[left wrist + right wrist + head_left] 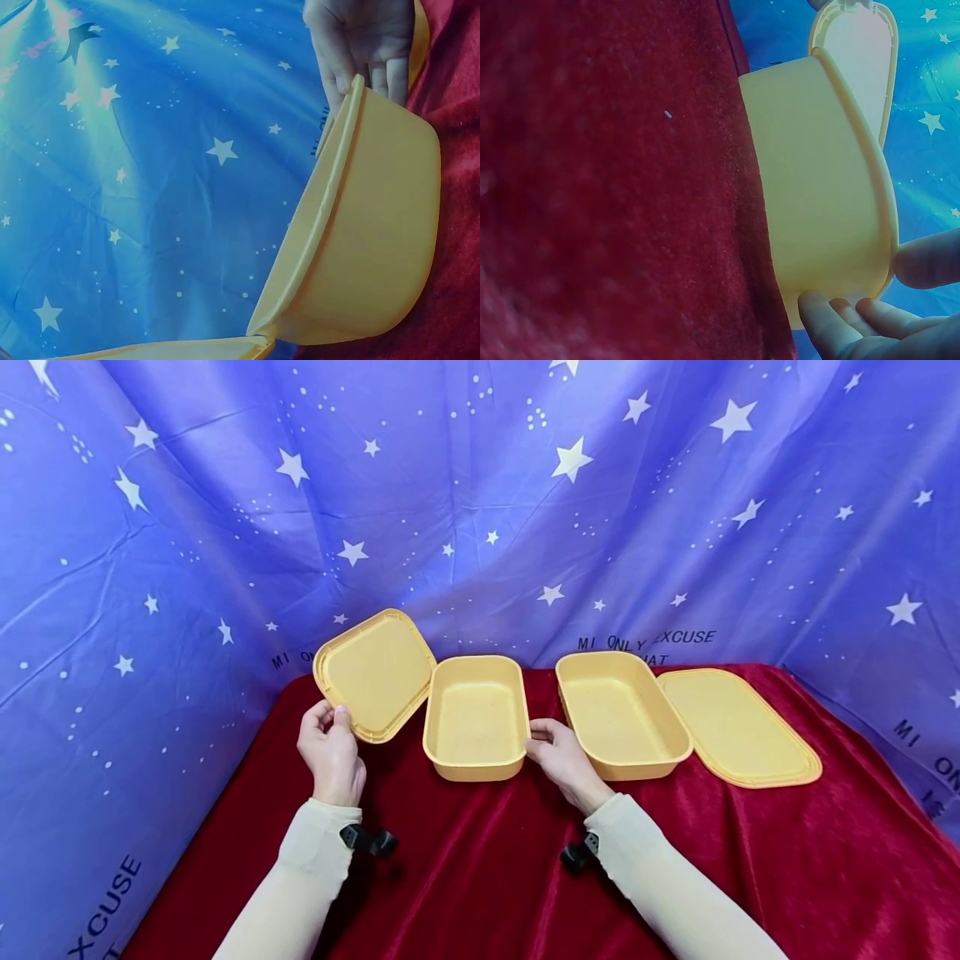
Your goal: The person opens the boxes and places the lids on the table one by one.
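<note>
My left hand (333,760) pinches a yellow rectangular lid (375,672) by its near-left corner, thumb on the upper face. The lid is raised and tilted, its ridged rim facing me. Its right edge meets the far-left rim of a yellow food container (480,718), which stands upright with nothing inside. On that container's right side, my right hand (566,764) grips the rim. The right wrist view shows the thumb (930,259) at the rim and the fingers (825,322) against the outer wall.
A second yellow container (626,710) stands just right of my right hand. Beside it another yellow lid (742,727) lies flat on the red velvet cloth (450,868). A blue star-patterned curtain (465,485) hangs behind and on both sides.
</note>
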{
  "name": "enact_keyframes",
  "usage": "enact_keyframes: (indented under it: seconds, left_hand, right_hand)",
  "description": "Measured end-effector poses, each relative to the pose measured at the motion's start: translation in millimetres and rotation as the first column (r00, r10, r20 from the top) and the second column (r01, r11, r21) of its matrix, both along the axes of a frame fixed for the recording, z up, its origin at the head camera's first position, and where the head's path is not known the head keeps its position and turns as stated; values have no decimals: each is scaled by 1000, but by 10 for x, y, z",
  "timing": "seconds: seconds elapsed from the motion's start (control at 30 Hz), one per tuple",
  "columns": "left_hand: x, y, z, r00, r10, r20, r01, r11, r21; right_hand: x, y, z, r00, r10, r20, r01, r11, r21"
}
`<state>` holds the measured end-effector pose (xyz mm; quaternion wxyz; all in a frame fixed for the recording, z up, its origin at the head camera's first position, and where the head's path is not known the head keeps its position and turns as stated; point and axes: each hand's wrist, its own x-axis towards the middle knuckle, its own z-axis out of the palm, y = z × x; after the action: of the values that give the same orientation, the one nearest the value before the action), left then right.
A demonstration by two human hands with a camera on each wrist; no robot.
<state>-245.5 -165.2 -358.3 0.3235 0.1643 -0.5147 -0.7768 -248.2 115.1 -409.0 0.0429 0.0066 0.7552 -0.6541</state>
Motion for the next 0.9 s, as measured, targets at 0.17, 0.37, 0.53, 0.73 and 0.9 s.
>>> enact_keyframes:
  seconds: [0.17, 0.37, 0.53, 0.73, 0.9]
  left_hand:
    - [-5, 0, -11, 1000, -3, -5, 3, 999, 39]
    - [4, -12, -28, 1000, -1, 12, 0, 997, 77]
    - [12, -22, -18, 1000, -19, 18, 17, 991, 134]
    - [23, -43, 5, 998, -66, 14, 61, 973, 224]
    - [20, -60, 6, 996, -86, 21, 78, 962, 261]
  right_hand:
    - [4, 2, 7, 1000, -2, -3, 2, 1000, -5]
    - [11, 5, 17, 1000, 3, -10, -3, 1000, -8]
    - [6, 5, 14, 1000, 5, -12, -5, 1000, -4]
    - [-1, 5, -2, 1000, 0, -12, 0, 1000, 8]
    - [-7, 6, -33, 1000, 0, -14, 0, 1000, 16]
